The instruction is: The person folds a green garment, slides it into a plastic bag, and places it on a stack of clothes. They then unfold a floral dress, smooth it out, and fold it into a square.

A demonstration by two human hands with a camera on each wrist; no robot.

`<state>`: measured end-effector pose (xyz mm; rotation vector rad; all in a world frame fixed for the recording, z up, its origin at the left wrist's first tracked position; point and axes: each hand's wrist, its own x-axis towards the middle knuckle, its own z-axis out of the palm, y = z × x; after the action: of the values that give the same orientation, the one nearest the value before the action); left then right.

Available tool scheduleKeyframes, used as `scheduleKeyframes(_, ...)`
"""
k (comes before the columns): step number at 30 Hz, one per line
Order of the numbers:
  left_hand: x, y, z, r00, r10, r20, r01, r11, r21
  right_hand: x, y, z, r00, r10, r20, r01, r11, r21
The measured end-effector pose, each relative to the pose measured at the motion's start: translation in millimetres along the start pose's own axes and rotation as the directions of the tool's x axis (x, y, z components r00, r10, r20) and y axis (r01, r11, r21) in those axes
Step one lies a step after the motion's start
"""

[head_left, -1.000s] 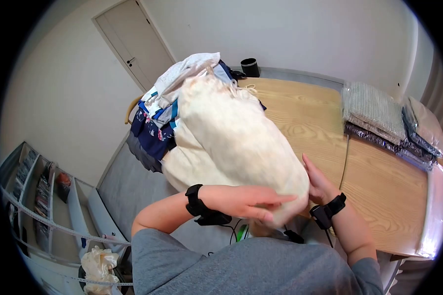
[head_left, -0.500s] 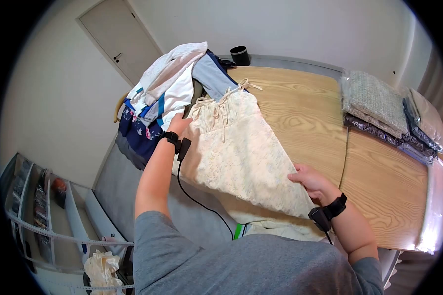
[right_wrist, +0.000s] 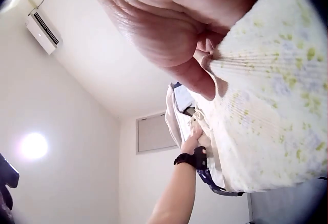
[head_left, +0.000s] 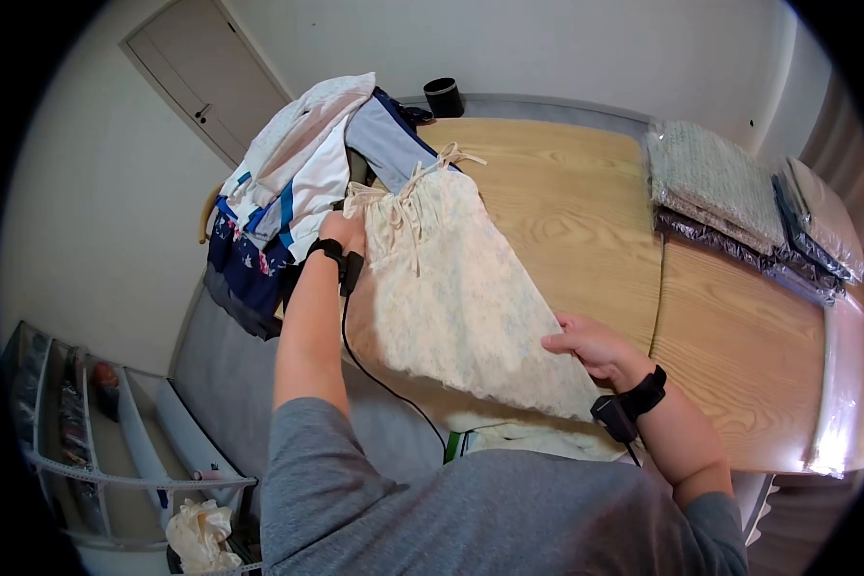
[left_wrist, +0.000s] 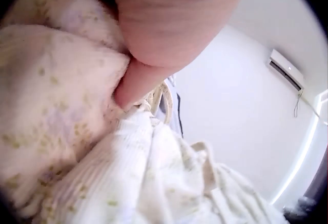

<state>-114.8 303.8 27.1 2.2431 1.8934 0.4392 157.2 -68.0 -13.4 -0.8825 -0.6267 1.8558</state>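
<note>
A cream floral dress [head_left: 451,288] with a gathered neckline and thin ties lies spread over the near side of the table, its lower edge toward the body. My left hand [head_left: 344,230] grips its upper left side, just below the neckline. On the opposite side, my right hand [head_left: 600,348] pinches the edge low down, thumb on top. In the left wrist view, a finger presses into the ribbed, bunched cloth [left_wrist: 97,157]. The right wrist view has the thumb [right_wrist: 195,80] over the pleated fabric, which fans out from the grip.
A heap of clothes [head_left: 307,182] hangs over the table's far left corner. Plastic-wrapped folded garments [head_left: 715,182] are stacked at the right, beside clear plastic film [head_left: 840,394]. A shelf with compartments [head_left: 130,432] stands at the left; a black bin [head_left: 443,98] is behind the table.
The dress went from a bunched, billowing shape to lying spread with its front showing. My left hand moved from the near end up to the neckline side; the right hand took the edge.
</note>
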Motion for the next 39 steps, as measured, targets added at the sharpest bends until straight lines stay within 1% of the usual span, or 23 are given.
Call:
scheduleKeyframes(1,27,-28,13,0.987,0.16,-0.016,-0.161,0.984,-0.077,-2,-1,2,0.999,-0.029,-0.017,0.027,0.993,-0.113)
scheduleKeyframes(2,55,-55,24,0.992,0.129,0.0,-0.123,0.948,-0.292,-4,-2,5,0.998,-0.058,-0.029,0.05,0.973,-0.225)
scheduleKeyframes(6,-42,13,-97,0.991,0.101,-0.084,-0.131,0.789,-0.6,-4,-1,17,0.997,-0.079,0.024,0.082,0.895,-0.438)
scheduleKeyframes(8,-43,-2,-149,0.903,0.35,-0.251,-0.351,0.935,0.042,-3,-7,42,0.995,0.079,-0.057,-0.094,0.621,-0.778)
scheduleKeyframes(10,-98,23,-202,0.929,0.202,-0.31,-0.348,0.76,-0.548,16,15,58,0.976,-0.123,0.178,0.214,0.445,-0.87)
scheduleKeyframes(12,-125,22,-256,0.887,0.221,-0.405,-0.441,0.663,-0.605,21,15,98,0.959,-0.08,0.272,0.281,0.15,-0.948)
scheduleKeyframes(14,-128,-8,-316,0.759,0.376,-0.531,-0.58,0.761,-0.291,27,12,136,0.952,-0.038,0.304,0.306,0.044,-0.951)
scheduleKeyframes(16,-151,-25,-372,0.642,0.47,-0.605,-0.651,0.752,-0.107,23,-2,178,0.964,0.074,0.255,0.221,0.309,-0.925)
scheduleKeyframes(18,-207,-2,-416,0.702,0.141,-0.698,-0.471,0.827,-0.307,57,14,199,0.887,-0.092,0.453,0.44,0.473,-0.764)
scheduleKeyframes(20,-216,-43,-467,0.565,0.348,-0.748,-0.553,0.832,-0.031,69,18,235,0.763,-0.335,0.552,0.646,0.373,-0.666)
scheduleKeyframes(21,-240,-23,-476,0.67,0.099,-0.736,-0.594,0.667,-0.451,75,18,251,0.756,-0.323,0.57,0.655,0.375,-0.656)
scheduleKeyframes(22,-257,-32,-494,0.666,0.092,-0.74,-0.585,0.681,-0.441,81,19,268,0.598,-0.533,0.598,0.801,0.389,-0.455)
scheduleKeyframes(23,-273,-42,-507,0.48,0.359,-0.801,-0.381,0.907,0.179,83,23,279,0.423,-0.72,0.55,0.906,0.351,-0.237)
scheduleKeyframes(24,-285,-53,-514,0.398,0.646,-0.652,0.011,0.707,0.707,83,28,284,0.425,-0.716,0.554,0.904,0.361,-0.227)
scheduleKeyframes(25,-293,-53,-509,0.379,0.609,-0.696,-0.105,0.776,0.622,83,30,284,0.487,-0.63,0.605,0.872,0.398,-0.286)
scheduleKeyframes(26,-298,-52,-501,0.382,0.612,-0.693,-0.102,0.772,0.627,83,31,284,0.542,-0.54,0.644,0.836,0.426,-0.347)
scheduleKeyframes(27,-302,-43,-487,0.454,0.413,-0.789,-0.35,0.897,0.269,100,46,278,0.381,-0.605,0.7,0.924,0.214,-0.318)
scheduleKeyframes(28,-301,-42,-479,0.576,0.212,-0.79,-0.519,0.841,-0.152,117,57,269,0.38,-0.611,0.695,0.924,0.215,-0.316)
scheduleKeyframes(30,-266,-95,-471,0.605,0.378,-0.701,-0.672,0.715,-0.194,139,72,245,0.744,-0.292,0.601,0.667,0.386,-0.638)
scheduleKeyframes(32,-270,-78,-422,0.803,0.108,-0.586,-0.542,0.541,-0.643,145,61,222,0.864,0.003,0.503,0.483,0.273,-0.832)
scheduleKeyframes(37,-255,-89,-341,0.933,0.227,-0.28,-0.354,0.434,-0.828,136,40,198,0.944,-0.032,0.329,0.33,0.015,-0.944)
scheduleKeyframes(38,-260,-81,-326,0.936,0.269,-0.228,-0.318,0.359,-0.878,134,36,200,0.945,-0.046,0.324,0.325,0.012,-0.946)
scheduleKeyframes(39,-262,-80,-312,0.931,0.307,-0.197,-0.295,0.318,-0.901,131,33,201,0.925,-0.16,0.345,0.376,0.251,-0.892)
